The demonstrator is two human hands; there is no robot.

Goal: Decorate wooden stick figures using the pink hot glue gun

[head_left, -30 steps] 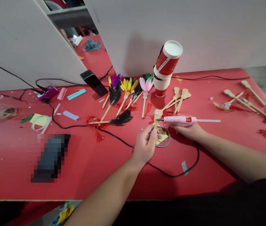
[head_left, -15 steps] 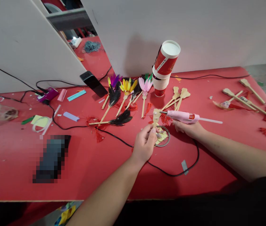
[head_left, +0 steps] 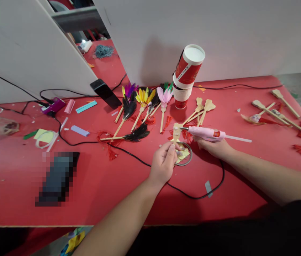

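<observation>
Compared with a second ago, the pink glue gun (head_left: pixel 206 133) tilts more, its nozzle (head_left: pixel 184 128) sitting higher against the broad end of the wooden stick (head_left: pixel 176 129). From the left, we see a purple power block (head_left: pixel 53 106) and a black cord (head_left: pixel 190 196) that runs from it across the red bench (head_left: pixel 107 199). Next come feathered sticks (head_left: pixel 141 103) with red tassels. Our left hand (head_left: pixel 163 161) pinches the wooden stick by its handle, thumb on top, broad end upward; a grey ring (head_left: pixel 191 156) with yellow scraps (head_left: pixel 183 155) lies just beside these fingers. Our right hand (head_left: pixel 213 146) is wrapped around the glue gun from below; the trigger is hidden, so we cannot tell whether it is pressed. Nor can we tell whether the nozzle touches the wood. Further right lie more sticks (head_left: pixel 272 113).

We judge the main danger to be heat: if the nozzle slips down the stick, it could burn our left fingers. Too hard a squeeze could drip glue onto the ring and scraps, and the cord, looping beneath our wrists, could snag and jerk the gun aside.
</observation>
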